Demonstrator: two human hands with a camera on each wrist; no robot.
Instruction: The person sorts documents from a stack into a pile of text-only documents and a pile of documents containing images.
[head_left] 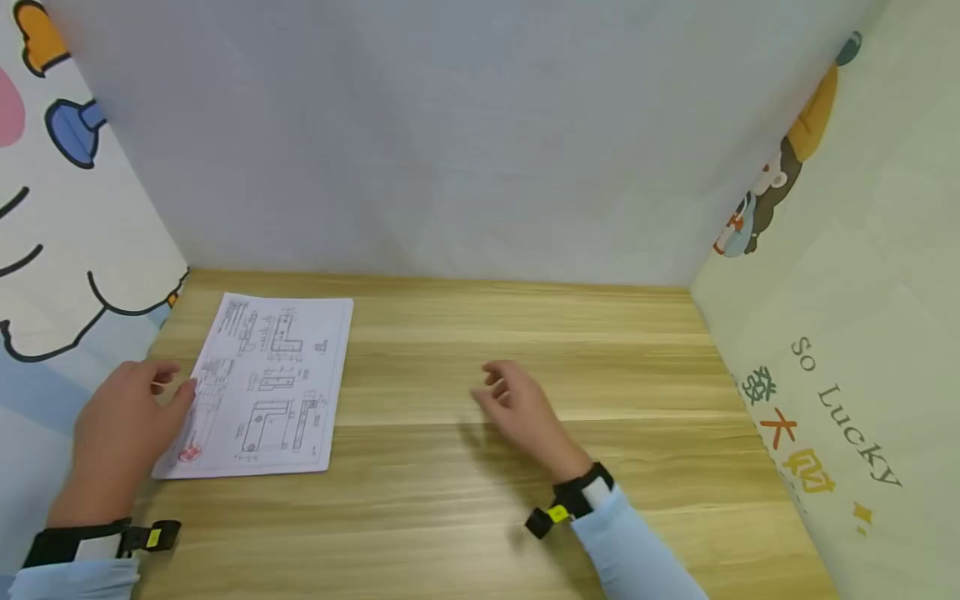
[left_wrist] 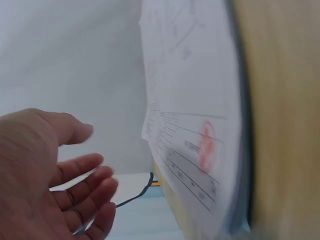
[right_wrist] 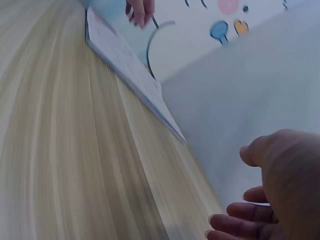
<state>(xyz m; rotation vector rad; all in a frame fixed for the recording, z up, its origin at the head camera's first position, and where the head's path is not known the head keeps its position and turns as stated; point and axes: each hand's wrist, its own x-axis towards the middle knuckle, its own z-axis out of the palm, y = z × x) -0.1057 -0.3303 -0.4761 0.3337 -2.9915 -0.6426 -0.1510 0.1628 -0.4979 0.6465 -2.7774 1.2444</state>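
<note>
A white sheet with printed technical drawings (head_left: 288, 379) lies at the left of the wooden table, with a red stamp near its lower left corner. Seen from the side in the right wrist view, the sheet (right_wrist: 127, 62) tops something thin with a greyish edge; I cannot tell whether that is a stack. My left hand (head_left: 127, 425) hovers by the sheet's left edge, fingers loosely bent, and in the left wrist view that hand (left_wrist: 55, 175) holds nothing. Over the middle right of the table hangs my right hand (head_left: 522, 412), its fingers relaxed around nothing.
The wood-grain table (head_left: 420, 517) meets a plain grey-white back wall (head_left: 450, 150). Cartoon-printed panels stand at both sides, the left panel (head_left: 52, 275) close beside my left hand, the right panel (head_left: 847, 333) bearing lettering. Each wrist wears a black strap with a small camera.
</note>
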